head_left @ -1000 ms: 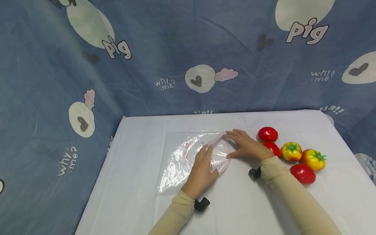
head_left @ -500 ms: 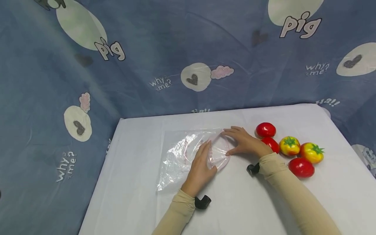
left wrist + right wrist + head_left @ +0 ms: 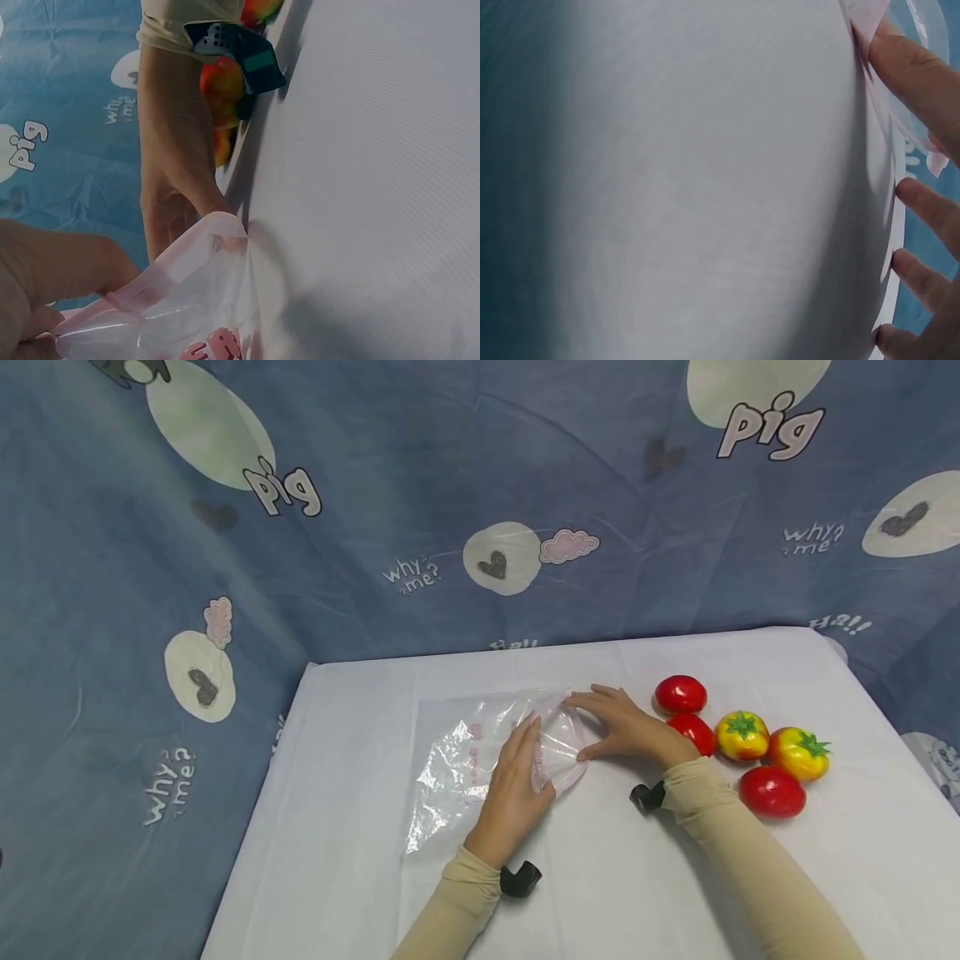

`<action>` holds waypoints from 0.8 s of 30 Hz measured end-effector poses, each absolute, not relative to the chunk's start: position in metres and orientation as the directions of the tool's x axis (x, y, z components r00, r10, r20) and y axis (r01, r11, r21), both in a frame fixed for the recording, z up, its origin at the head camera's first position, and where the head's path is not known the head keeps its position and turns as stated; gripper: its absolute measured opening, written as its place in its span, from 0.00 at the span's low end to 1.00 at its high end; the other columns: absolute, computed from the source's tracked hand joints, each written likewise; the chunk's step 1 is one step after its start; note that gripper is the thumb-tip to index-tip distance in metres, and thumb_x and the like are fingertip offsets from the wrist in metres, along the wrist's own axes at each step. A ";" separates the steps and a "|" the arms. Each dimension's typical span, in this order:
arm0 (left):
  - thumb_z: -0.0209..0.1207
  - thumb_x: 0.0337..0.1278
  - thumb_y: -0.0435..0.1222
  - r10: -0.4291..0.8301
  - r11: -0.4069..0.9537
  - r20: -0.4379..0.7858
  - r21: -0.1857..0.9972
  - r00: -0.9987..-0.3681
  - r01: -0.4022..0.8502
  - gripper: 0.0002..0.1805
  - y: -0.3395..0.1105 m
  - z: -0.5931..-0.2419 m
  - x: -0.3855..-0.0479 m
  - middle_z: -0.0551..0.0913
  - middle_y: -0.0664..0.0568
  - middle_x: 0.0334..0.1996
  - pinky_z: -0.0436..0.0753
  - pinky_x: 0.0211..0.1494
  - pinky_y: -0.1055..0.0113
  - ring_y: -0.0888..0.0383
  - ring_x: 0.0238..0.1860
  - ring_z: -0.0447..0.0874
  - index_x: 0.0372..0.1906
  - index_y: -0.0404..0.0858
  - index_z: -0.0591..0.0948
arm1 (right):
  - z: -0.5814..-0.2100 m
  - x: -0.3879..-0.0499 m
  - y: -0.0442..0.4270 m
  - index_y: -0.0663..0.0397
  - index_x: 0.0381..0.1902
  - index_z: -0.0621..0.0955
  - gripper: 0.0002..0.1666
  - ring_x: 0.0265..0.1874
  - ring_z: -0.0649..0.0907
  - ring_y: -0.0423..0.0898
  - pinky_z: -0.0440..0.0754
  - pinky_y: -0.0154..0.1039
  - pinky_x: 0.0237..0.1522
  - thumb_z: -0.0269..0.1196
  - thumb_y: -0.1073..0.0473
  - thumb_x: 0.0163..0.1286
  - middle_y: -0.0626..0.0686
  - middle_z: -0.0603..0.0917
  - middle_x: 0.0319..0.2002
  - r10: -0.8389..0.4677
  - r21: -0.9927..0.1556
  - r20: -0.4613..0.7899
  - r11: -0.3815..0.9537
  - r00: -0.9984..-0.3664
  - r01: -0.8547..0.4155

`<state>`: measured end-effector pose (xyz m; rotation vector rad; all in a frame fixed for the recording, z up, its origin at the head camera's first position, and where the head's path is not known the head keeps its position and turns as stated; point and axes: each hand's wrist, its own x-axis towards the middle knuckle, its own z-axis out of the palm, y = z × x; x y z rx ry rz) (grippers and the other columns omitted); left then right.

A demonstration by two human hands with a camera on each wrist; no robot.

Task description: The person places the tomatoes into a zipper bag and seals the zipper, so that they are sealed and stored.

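A clear plastic bag (image 3: 453, 772) with pink printing and a pink-edged mouth lies on the white table, its mouth toward the right. My left hand (image 3: 512, 785) holds the near-left side of the mouth, thumb and fingers apart on the rim. In the left wrist view, its thumb (image 3: 97, 266) lies against the pink rim. My right hand (image 3: 626, 731) holds the right side of the mouth, thumb below and fingers above. The right wrist view shows film over a digit's tip (image 3: 900, 60), the other fingers spread. The mouth stands slightly raised between both hands; some fingertips are hidden by film.
Right of the bag, beside my right forearm, sit red tomato-like fruits, including one at the back (image 3: 681, 694) and one in front (image 3: 772, 792). Two yellow-red ones with green tops (image 3: 742, 737) lie among them. A blue printed curtain (image 3: 360, 527) hangs behind the table (image 3: 337, 793).
The bag's mouth has become a little narrower, and its film has shifted, showing more pink print. Both hands stay almost in place. The whole head view has shifted slightly.
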<state>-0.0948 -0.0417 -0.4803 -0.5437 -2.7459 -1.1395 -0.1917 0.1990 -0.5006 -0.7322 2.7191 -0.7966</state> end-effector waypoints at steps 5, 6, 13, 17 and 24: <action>0.72 0.44 0.25 0.274 0.641 0.229 0.681 -0.934 0.355 0.54 -0.044 -0.480 -0.096 0.63 0.46 0.80 0.66 0.82 0.52 0.45 0.80 0.62 0.80 0.37 0.61 | -0.501 -0.192 0.197 0.50 0.76 0.70 0.56 0.78 0.60 0.69 0.51 0.74 0.78 0.81 0.47 0.51 0.59 0.70 0.76 -0.527 -0.557 -0.031 0.715 -0.850 -0.423; 0.72 0.44 0.25 0.273 0.638 0.219 0.688 -0.937 0.346 0.54 -0.044 -0.480 -0.096 0.63 0.46 0.80 0.65 0.82 0.52 0.46 0.80 0.61 0.80 0.37 0.61 | -0.501 -0.192 0.197 0.50 0.75 0.71 0.56 0.78 0.61 0.69 0.50 0.74 0.78 0.82 0.48 0.51 0.60 0.70 0.76 -0.523 -0.559 -0.029 0.715 -0.852 -0.420; 0.72 0.42 0.25 0.274 0.640 0.184 0.698 -0.944 0.322 0.54 -0.042 -0.480 -0.098 0.64 0.46 0.79 0.66 0.82 0.53 0.47 0.80 0.62 0.80 0.36 0.61 | -0.502 -0.187 0.198 0.50 0.75 0.71 0.56 0.77 0.64 0.66 0.60 0.70 0.78 0.83 0.51 0.49 0.62 0.70 0.76 -0.481 -0.607 -0.018 0.702 -0.877 -0.373; 0.72 0.41 0.25 0.276 0.644 0.193 0.690 -0.941 0.330 0.54 -0.041 -0.481 -0.097 0.64 0.46 0.79 0.68 0.81 0.53 0.47 0.79 0.64 0.80 0.37 0.61 | -0.503 -0.182 0.198 0.50 0.75 0.71 0.55 0.78 0.64 0.63 0.64 0.67 0.77 0.82 0.54 0.49 0.62 0.67 0.77 -0.462 -0.645 -0.024 0.684 -0.886 -0.339; 0.73 0.41 0.25 0.284 0.641 0.190 0.691 -0.940 0.334 0.55 -0.042 -0.481 -0.096 0.64 0.47 0.79 0.70 0.79 0.52 0.47 0.78 0.65 0.80 0.37 0.61 | -0.504 -0.171 0.199 0.49 0.76 0.71 0.53 0.76 0.68 0.63 0.68 0.67 0.75 0.81 0.52 0.53 0.61 0.70 0.76 -0.425 -0.661 0.006 0.678 -0.905 -0.322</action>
